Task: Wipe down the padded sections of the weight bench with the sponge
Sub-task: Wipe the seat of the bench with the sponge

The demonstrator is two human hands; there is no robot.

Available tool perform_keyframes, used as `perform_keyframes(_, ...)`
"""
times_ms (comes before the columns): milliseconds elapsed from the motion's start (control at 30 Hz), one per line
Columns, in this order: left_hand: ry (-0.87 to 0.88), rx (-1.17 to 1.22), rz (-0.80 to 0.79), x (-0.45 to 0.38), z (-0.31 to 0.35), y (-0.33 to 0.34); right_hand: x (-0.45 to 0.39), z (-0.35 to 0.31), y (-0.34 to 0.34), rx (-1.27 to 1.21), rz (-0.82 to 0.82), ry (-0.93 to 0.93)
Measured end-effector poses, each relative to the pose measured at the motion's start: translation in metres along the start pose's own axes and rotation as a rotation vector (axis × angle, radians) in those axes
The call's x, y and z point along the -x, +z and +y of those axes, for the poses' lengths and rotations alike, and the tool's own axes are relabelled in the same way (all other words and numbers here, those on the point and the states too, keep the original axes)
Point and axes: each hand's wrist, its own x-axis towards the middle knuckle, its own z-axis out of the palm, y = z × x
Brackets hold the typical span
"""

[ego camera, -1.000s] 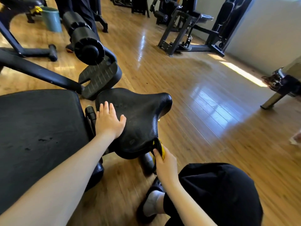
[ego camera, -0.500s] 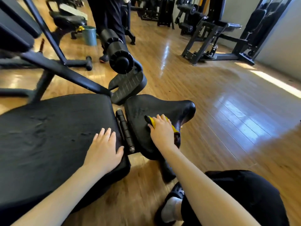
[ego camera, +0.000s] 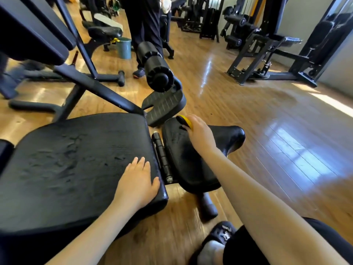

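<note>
Our right hand (ego camera: 199, 133) clasps the soft, squashy sponge (ego camera: 185, 121) on the seat pad (ego camera: 191, 165); left hand (ego camera: 137, 183) rests flat, fingers straight.

head view: single wide-angle camera worn on the head | faces forward and down, close over the weight bench (ego camera: 76, 165) | wood floor (ego camera: 267, 131) and gym machines behind | edges curved, lower edge seemingly blurred
</note>
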Motion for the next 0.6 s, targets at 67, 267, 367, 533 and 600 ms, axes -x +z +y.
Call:
perform_keyframes(67,0.0,0.015,0.009,0.0,-0.001,0.0,-0.017,0.005,0.023,0.112,-0.211,0.047)
perform_keyframes(267,-0.002,0.049,0.018,-0.001,-0.002,0.001,0.012,-0.001,0.042,0.325,-0.52,-0.149)
perform_keyframes(367,0.001,0.063,0.024,0.0,-0.003,0.002,0.054,-0.008,0.022,0.293,-0.587,-0.245)
perform_keyframes(533,0.011,0.063,0.003,0.001,-0.004,0.001,0.089,0.009,0.0,0.259,-0.465,-0.236)
perform_keyframes(600,0.011,0.058,0.013,0.0,-0.004,0.001,0.083,0.009,0.003,0.268,-0.441,-0.182)
